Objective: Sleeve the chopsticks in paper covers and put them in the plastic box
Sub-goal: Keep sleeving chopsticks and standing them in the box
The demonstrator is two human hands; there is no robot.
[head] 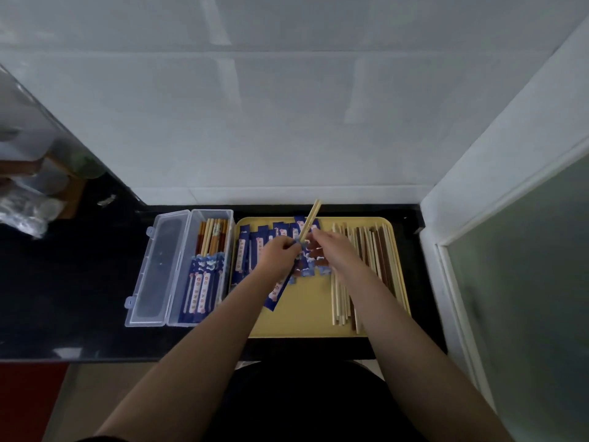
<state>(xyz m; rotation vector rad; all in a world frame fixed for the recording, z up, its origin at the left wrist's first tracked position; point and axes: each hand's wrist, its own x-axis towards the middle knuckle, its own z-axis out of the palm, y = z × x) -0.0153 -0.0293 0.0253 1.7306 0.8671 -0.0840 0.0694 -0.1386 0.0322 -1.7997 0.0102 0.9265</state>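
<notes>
Over a yellow tray (306,320), my left hand (279,253) grips a blue paper cover (279,291) that slants down toward me. My right hand (330,247) pinches a pale pair of chopsticks (310,218) whose upper ends point away from me; their lower ends sit at the cover's mouth between my two hands. Loose blue covers (255,247) lie on the tray's left part. Bare pale and brown chopsticks (369,250) lie on its right part. A clear plastic box (208,266) left of the tray holds several sleeved pairs.
The box's lid (159,266) lies folded open to the left. Everything rests on a black counter (79,298) against a white tiled wall. A white door frame (452,250) stands close on the right. Blurred clutter (28,199) sits at the far left.
</notes>
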